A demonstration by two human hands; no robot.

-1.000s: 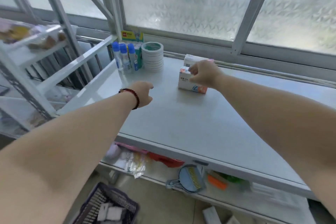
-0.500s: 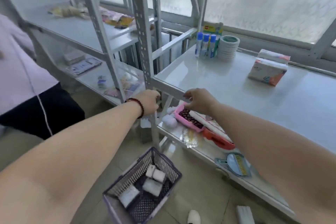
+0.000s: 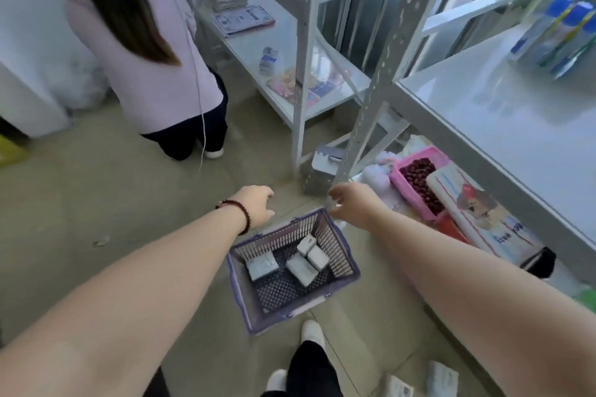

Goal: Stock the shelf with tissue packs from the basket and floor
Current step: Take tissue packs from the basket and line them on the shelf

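Observation:
A purple mesh basket [image 3: 346, 256] stands on the floor below me with several white tissue packs [image 3: 301, 268] lying in it. My left hand [image 3: 256, 208], with a dark bead bracelet at the wrist, hovers over the basket's far left corner, fingers loosely curled and holding nothing. My right hand [image 3: 353, 205] hangs above the basket's far right corner, fingers apart and empty. Two more tissue packs [image 3: 442, 379] lie on the floor at the bottom right. The white shelf top [image 3: 503, 113] is on the right.
A person in a pink top [image 3: 154, 51] crouches at the upper left by a second shelf unit [image 3: 258, 42]. Steel uprights [image 3: 380, 74] rise just beyond my hands. The lower shelf holds a pink tray [image 3: 416, 184] and a flat box. My feet are near the basket's front edge.
My view has swung down and left from the shelf top to the floor. Both hands came off the shelf, where the right one was on a tissue pack, and now hover over the basket.

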